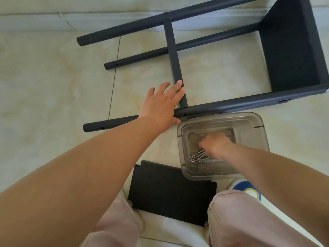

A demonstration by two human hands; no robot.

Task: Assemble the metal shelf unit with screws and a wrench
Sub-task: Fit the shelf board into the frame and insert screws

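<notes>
Setting: a person crouches over a pale tiled floor (53, 90), seen from above, with both bare arms reaching forward.
Shelf frame: the dark metal shelf frame (292, 50) lies on its side on the floor, filling the far right part of the view, its round legs running out toward the far left.
Crossbar: a flat dark crossbar (173, 56) runs between the far leg and the near leg (231, 105), meeting the near leg just beside the left hand.
Left hand: the left hand (162, 104) lies flat with fingers straight and spread, its grip released; the fingertips press on the lower end of the crossbar and the heel of the hand rests over the near leg.
Container: a clear plastic container (252, 125) sits on the floor just on the near side of the near leg.
Screws: silver screws (201, 155) and small washers (193, 158) lie in a loose heap on the container's bottom, toward its left wall.
Right hand: the right hand (216, 144) reaches down into the container with fingers curled among the screws; I cannot tell whether the grip holds one.
Shelf panel: a flat black shelf panel (170, 195) lies on the floor between the person's knees, touching the container's near edge.
Clothing: pale pink trousers (236, 220) cover both knees.
</notes>
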